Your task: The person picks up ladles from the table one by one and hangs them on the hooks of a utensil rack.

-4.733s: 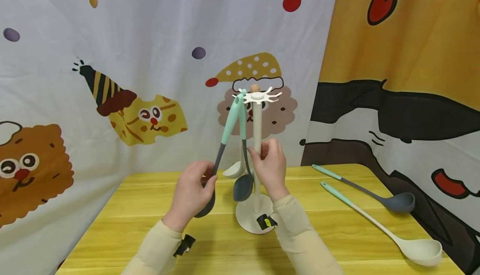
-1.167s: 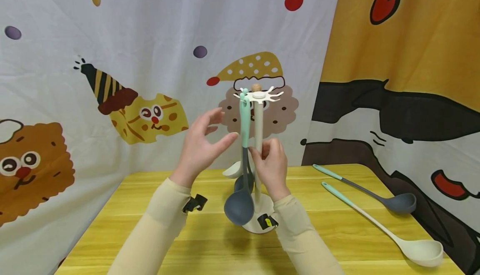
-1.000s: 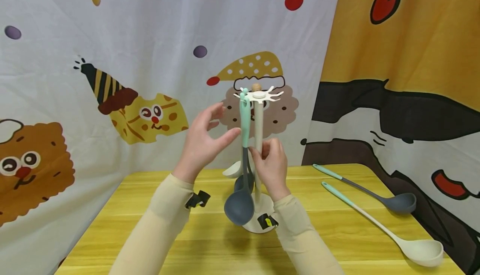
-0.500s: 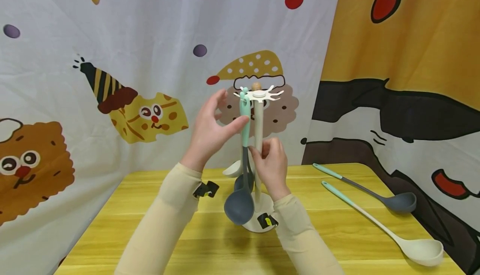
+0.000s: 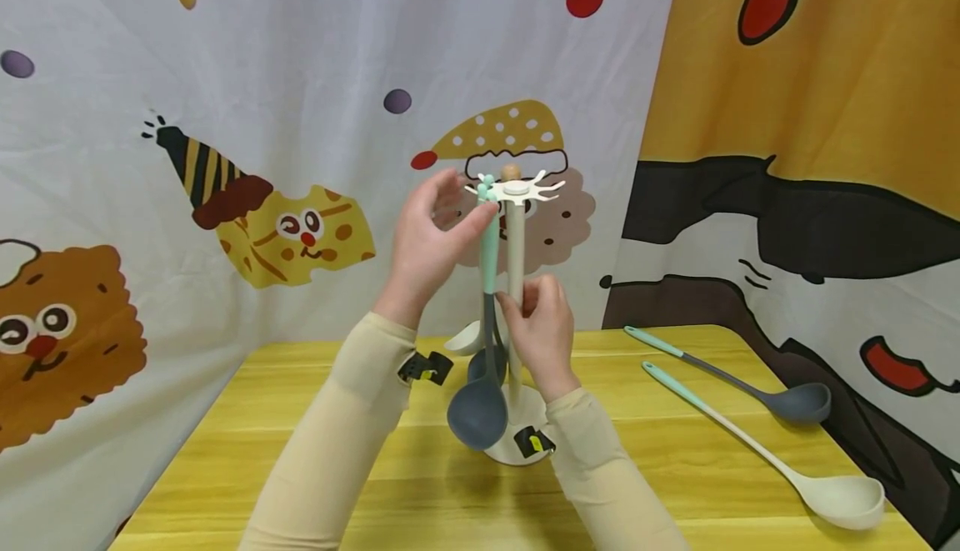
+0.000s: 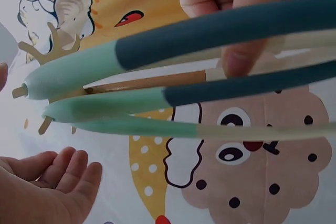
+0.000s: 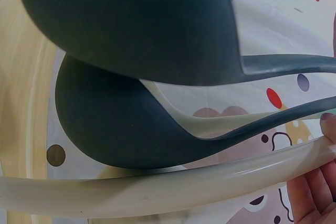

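Observation:
A cream utensil stand (image 5: 515, 251) with a ring of white hooks stands upright on the table. My right hand (image 5: 543, 334) grips its post (image 7: 157, 196) about halfway up. From the left-hand hooks hang a dark grey ladle (image 5: 477, 414) with a mint handle, a second dark grey utensil (image 7: 126, 116) behind it, and a cream one (image 5: 467, 339) farther back. My left hand (image 5: 429, 247) is raised beside the mint handle tops, fingers spread and holding nothing. In the left wrist view, the left hand (image 6: 58, 187) shows apart from the handles, near the hooks (image 6: 55, 51).
On the right of the wooden table (image 5: 300, 451) lie a dark grey ladle (image 5: 798, 403) and a cream ladle (image 5: 840, 501), both with mint handles pointing toward the back. A cartoon-printed cloth (image 5: 315, 51) hangs behind the table.
Earlier my left hand held the front dark grey ladle tilted out to the left. It has let go, the ladle hangs straight, and the hand has risen toward the hooks. The right hand stays put.

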`<state>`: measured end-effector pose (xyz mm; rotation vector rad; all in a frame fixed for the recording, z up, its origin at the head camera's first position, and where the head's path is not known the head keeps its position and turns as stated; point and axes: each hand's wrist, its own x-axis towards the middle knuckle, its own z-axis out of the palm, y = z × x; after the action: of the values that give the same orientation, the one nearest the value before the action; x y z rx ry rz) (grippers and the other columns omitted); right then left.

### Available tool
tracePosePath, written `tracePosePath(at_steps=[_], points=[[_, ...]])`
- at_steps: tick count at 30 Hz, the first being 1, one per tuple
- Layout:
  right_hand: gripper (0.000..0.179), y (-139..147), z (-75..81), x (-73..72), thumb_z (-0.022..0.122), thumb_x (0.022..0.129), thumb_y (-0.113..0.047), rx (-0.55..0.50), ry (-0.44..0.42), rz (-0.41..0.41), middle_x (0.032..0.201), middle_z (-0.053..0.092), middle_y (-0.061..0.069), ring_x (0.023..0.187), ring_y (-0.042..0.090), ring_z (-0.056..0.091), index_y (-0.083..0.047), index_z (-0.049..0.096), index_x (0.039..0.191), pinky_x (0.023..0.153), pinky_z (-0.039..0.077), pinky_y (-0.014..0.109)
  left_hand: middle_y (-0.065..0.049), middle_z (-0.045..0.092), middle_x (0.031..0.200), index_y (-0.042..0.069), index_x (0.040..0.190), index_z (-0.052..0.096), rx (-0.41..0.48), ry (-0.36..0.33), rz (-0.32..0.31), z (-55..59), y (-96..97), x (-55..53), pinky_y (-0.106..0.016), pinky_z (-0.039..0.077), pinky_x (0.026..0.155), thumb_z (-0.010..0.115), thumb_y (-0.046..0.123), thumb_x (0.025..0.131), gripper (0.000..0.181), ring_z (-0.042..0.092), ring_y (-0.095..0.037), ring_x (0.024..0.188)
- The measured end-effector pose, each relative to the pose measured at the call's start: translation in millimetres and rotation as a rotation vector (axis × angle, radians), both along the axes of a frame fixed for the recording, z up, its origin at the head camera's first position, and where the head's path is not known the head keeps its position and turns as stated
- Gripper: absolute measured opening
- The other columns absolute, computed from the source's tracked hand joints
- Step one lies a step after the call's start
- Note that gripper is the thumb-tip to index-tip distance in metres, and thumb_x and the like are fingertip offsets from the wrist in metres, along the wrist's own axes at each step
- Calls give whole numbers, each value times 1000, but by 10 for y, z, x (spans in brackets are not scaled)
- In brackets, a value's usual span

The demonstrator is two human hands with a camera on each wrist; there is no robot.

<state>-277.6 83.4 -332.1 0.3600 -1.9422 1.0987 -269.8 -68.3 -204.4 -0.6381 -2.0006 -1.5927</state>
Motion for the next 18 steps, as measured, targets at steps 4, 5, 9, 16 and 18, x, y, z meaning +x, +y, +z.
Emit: tracePosePath(at_steps=[4,5,9,16,18], points=[[27,3,-1,-1,77,87,-11,4,-7,-1,80,54,10,65,22,57,-3,52,90,58,47,35,-5,61,125,4,138,53,55,15,-5,6,45,-7,-35,46,100,76,32,87,63,58,-18,113],[26,3,2,1,77,87,-11,3,-8,0,80,54,10,65,22,57,-3,52,90,58,47,35,-5,62,122,4,136,54,65,17,-6,4,54,-12,-34,47,98,75,32,87,60,59,-17,111],[26,4,2,0,77,87,-11,-1,-14,-1,79,54,10,65,22,57,-3,52,90,59,47,35,-6,66,113,3,128,60,97,29,-21,-5,82,-22,-34,51,92,74,29,89,50,63,-18,103],[26,1,1,-6,77,87,-12,-1,-9,0,80,55,10,66,22,57,-3,52,90,59,47,36,-7,67,108,3,122,62,119,44,-22,-26,120,-26,-32,52,89,71,28,91,41,64,-17,99],[27,3,0,-8,77,87,-12,-3,-9,-1,80,54,10,65,22,57,-4,52,90,59,47,36,-7,67,108,3,121,63,125,51,-18,-24,130,-23,-33,52,88,71,27,92,39,64,-18,98]])
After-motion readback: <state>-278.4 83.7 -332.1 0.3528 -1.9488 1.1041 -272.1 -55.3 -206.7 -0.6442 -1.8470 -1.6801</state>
